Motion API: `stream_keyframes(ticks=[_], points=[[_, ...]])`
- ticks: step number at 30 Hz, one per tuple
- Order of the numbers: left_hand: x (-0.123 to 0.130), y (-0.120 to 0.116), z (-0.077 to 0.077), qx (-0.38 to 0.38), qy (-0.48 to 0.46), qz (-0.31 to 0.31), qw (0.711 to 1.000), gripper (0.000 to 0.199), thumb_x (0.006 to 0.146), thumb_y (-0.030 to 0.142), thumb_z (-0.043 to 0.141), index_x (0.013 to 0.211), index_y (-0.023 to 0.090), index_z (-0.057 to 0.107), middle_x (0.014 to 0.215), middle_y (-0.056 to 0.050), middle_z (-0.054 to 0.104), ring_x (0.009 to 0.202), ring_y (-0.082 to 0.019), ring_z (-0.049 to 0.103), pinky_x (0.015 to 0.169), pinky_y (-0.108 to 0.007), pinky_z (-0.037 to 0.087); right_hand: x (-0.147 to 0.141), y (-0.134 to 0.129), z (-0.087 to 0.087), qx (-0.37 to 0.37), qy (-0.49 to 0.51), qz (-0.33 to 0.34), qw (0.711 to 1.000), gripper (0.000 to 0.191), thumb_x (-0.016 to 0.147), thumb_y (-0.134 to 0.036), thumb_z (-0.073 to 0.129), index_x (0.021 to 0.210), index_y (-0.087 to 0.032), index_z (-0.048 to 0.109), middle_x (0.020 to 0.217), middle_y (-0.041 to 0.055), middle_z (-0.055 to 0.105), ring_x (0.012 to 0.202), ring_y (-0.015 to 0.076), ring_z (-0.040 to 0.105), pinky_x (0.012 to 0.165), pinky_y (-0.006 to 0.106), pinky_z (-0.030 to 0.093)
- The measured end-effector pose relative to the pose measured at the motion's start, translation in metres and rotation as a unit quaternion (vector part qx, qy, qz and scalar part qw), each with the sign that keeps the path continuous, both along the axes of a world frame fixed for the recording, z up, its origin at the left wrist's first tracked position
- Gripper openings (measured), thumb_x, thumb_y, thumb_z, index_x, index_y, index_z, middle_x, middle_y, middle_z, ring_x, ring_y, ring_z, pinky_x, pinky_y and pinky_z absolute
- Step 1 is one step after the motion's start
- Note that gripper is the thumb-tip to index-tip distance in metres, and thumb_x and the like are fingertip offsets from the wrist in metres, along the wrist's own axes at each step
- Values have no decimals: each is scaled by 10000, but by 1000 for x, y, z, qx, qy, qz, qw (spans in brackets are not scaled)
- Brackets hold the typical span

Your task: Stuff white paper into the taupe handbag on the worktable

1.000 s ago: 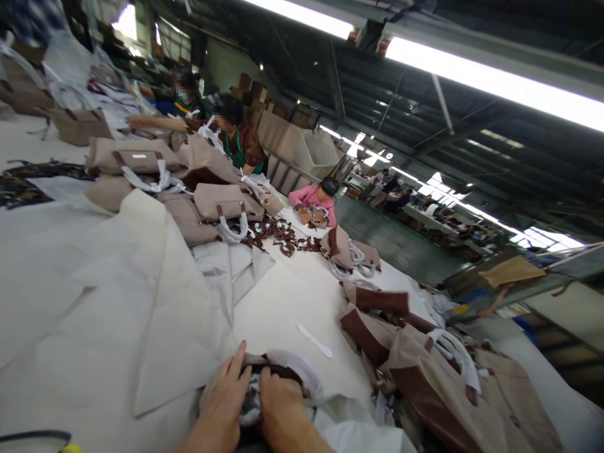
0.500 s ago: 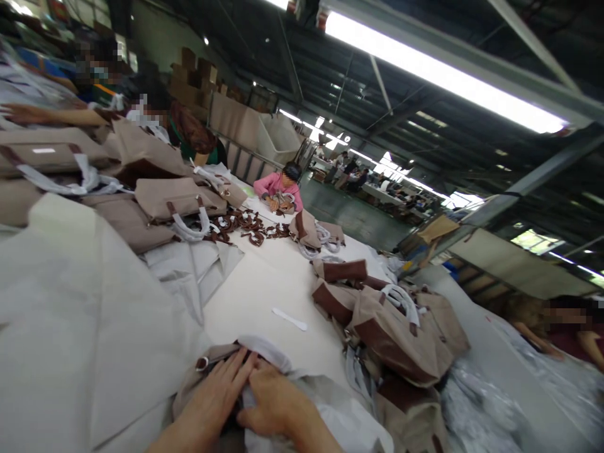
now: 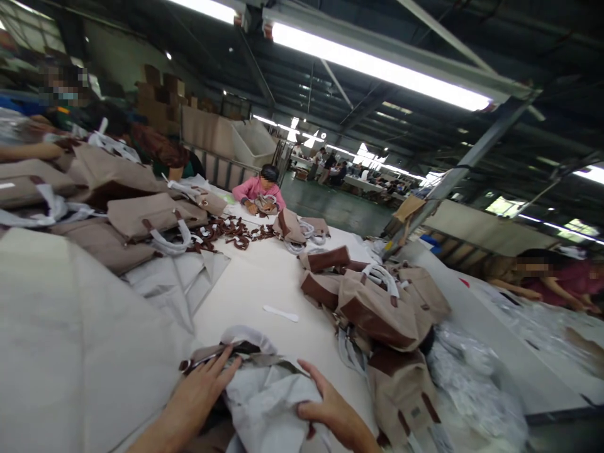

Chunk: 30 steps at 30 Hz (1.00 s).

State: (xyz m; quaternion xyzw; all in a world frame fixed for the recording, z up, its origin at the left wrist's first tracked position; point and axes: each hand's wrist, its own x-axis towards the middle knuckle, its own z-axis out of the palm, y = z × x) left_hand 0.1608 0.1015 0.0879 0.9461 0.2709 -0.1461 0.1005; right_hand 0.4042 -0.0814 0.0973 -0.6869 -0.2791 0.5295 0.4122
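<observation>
1. Where the white table (image 3: 264,283) runs off to the far left, a stack of beige handbags (image 3: 141,214) lies flat, well apart from the hands, beside a large pale sheet (image 3: 70,352).
2. The left hand (image 3: 198,393) lies flat on a beige handbag (image 3: 221,356) at the near edge, fingers spread and unclenched, fingertips touching its top by the wrapped handle (image 3: 250,335).
3. The grey dust bag (image 3: 268,402) covers the handbag's near part; if the flat hand lets go its pressure, I judge the handbag could slide under the cloth and the cloth bunch.
4. The right hand (image 3: 330,412) pinches the dust bag's edge, thumb and fingers closed on the cloth; a hard tug might snag the handle.
5. Further right, a heap of brown-and-beige handbags (image 3: 377,308) stands near; a wide elbow could topple it toward the table edge.
</observation>
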Motion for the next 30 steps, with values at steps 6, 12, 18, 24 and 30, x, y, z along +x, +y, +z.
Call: stream_keyframes(ticks=[6,12,18,24,30], points=[[-6,-18,40,-180,-127,-49,974,1190,657,268,784,1614,143,87,1674,-182,80,1545,-386,87,1233,-595,143,-37,31,54,24,-154,0,988,364,576,-237,703,923,-158,626,718,-46,624,653,125,514,582,237,381],[20,-31,-16,-118,-332,-75,933,941,805,295,651,1610,121,195,1610,-245,341,1484,-380,343,1208,-569,314,-53,52,81,74,-35,77,994,421,674,-363,704,1033,-151,648,842,-15,647,738,138,545,663,253,422],[23,-15,-33,-160,-441,-4,883,593,943,281,466,1518,162,380,1542,-157,493,1431,-269,458,1202,-401,383,-44,8,46,-11,-93,0,996,753,730,-593,620,1309,-149,430,964,73,625,770,186,619,557,268,485],[17,-20,-8,-241,-385,-38,890,644,829,189,496,1471,232,487,1507,-104,540,1392,-279,494,1197,-422,369,-89,16,6,36,3,-81,996,495,531,-277,545,1010,-161,586,614,-38,613,492,145,552,438,237,424],[10,-18,26,-273,-292,-34,916,963,659,383,780,1530,234,399,1565,-132,456,1394,-374,452,1166,-495,384,-92,52,17,174,-9,-29,984,159,579,-199,540,705,-174,634,654,-27,598,630,128,558,608,249,443]])
